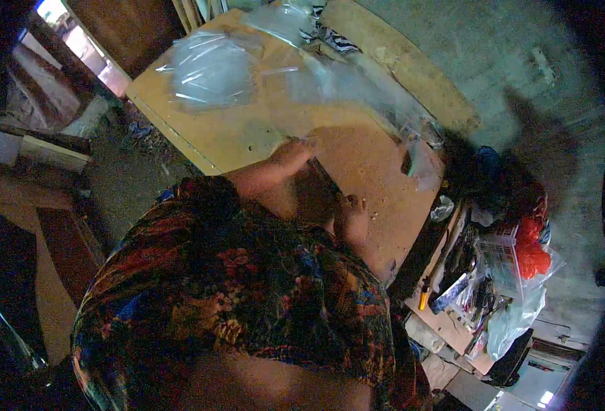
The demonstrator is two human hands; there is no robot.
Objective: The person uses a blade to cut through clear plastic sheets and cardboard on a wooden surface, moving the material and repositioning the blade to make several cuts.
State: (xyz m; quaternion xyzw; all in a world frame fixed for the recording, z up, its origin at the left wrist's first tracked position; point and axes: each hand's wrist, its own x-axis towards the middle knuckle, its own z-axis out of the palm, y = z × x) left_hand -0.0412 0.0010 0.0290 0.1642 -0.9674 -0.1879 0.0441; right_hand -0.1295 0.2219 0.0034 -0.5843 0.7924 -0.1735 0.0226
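Note:
Over the wooden table, my left hand (294, 155) is closed at the far end of a dark brown flat piece (316, 185); its exact kind is too dim to tell. The piece has a straight, blackish edge that slants down to the right. At the near end of that edge is my right hand (352, 218), its fingers curled and its thumb against the piece. My patterned clothing hides the piece's near part. Beyond my left hand, clear plastic sheets (213, 68) lie on the tabletop (248, 140).
Small crumbs dot the table by my right hand. At the right, a cluttered board holds an orange-handled tool (424, 299), a clear plastic bag (518, 322) and a basket (504, 253) with a red bundle (532, 250). Wooden boards (56, 154) stand at the left.

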